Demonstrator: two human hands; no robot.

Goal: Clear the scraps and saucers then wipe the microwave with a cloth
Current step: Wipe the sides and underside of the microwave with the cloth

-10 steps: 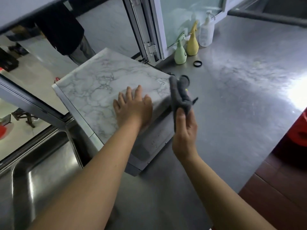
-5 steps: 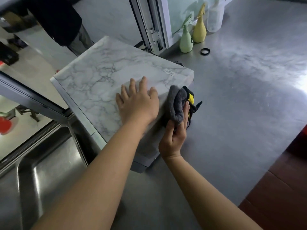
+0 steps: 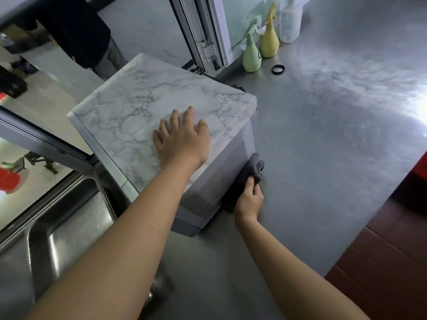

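Wiping lower now, cloth (image 3: pixel 250 174) on microwave (image 3: pixel 221 172) side.

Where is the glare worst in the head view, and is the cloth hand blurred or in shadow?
Head view: the strongest glare sits on the steel counter at the right edge, washing out its surface; the right hand and grey cloth lie low on the microwave side in dim light, edges slightly soft; the left hand on top is clearer; wide-angle bending shows at the window frame.

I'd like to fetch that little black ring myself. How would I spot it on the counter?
Start at the marble-topped microwave on the steel counter, then look past it to the three bottles by the window. The black ring lies flat just right of the green spray bottle, the only small, dark, round thing there.
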